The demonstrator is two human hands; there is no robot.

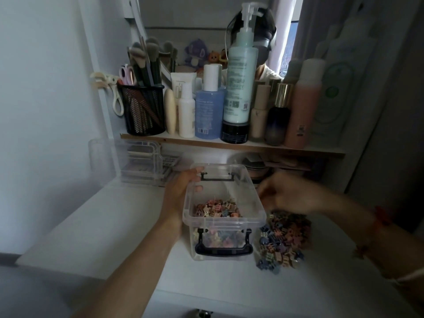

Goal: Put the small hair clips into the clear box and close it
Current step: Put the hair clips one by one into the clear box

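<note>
A clear box [252, 196] with black handles stands open on the white table, and several small coloured hair clips [216, 210] lie inside it. My left hand [177, 191] grips its far left corner, fingers curled over the rim. A heap of small hair clips [284, 239] lies on the table just right of the box. My right hand [283, 195] hovers above that heap beside the box's right wall; it is blurred, so its fingers and anything in them cannot be made out.
A shelf [229, 145] just behind the box carries bottles, tubes and a black mesh cup of brushes [143, 109]. A clear plastic organiser [137, 161] stands at the back left under the shelf. The table's front edge runs near my forearms.
</note>
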